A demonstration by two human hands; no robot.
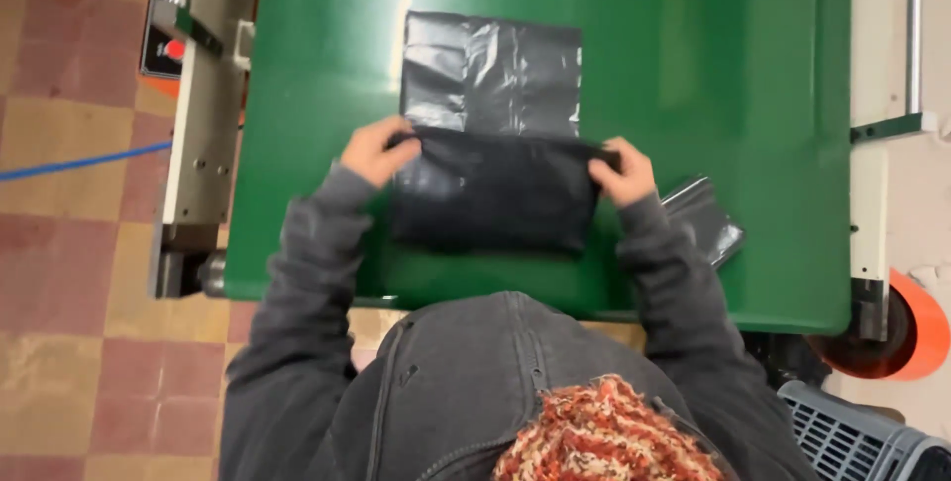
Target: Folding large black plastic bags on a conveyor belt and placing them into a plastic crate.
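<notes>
Both hands grip the fold line of a black plastic bag (492, 129) that lies flat on a green table (317, 95). At about 9 o'clock from the bag's middle, the left hand (376, 149) pinches the left end of the fold, its fingers curled over the edge and closed on the plastic. At about 3 o'clock, the right hand (622, 172) does the same at the right end, fingers closed over the plastic. The nearer half of the bag is doubled toward the person and looks matte and dark, while the farther half, toward 12 o'clock, lies spread and shiny with creases. Just beside the right wrist, toward 4 o'clock, a second folded black bag (705, 218) rests on the table, apart from the first one. Grey sleeves (297, 273) cover both forearms. Along the table's left edge, around 9 to 11 o'clock, runs a metal machine frame (198, 114) with 1 red button (175, 48). Near 4 o'clock, past the table's corner, sits an orange roll (916, 327), and below it, at 5 o'clock, a grey slatted crate (852, 436). Checked red and tan floor tiles (69, 243) with a blue cable (79, 162) fill the left side.
</notes>
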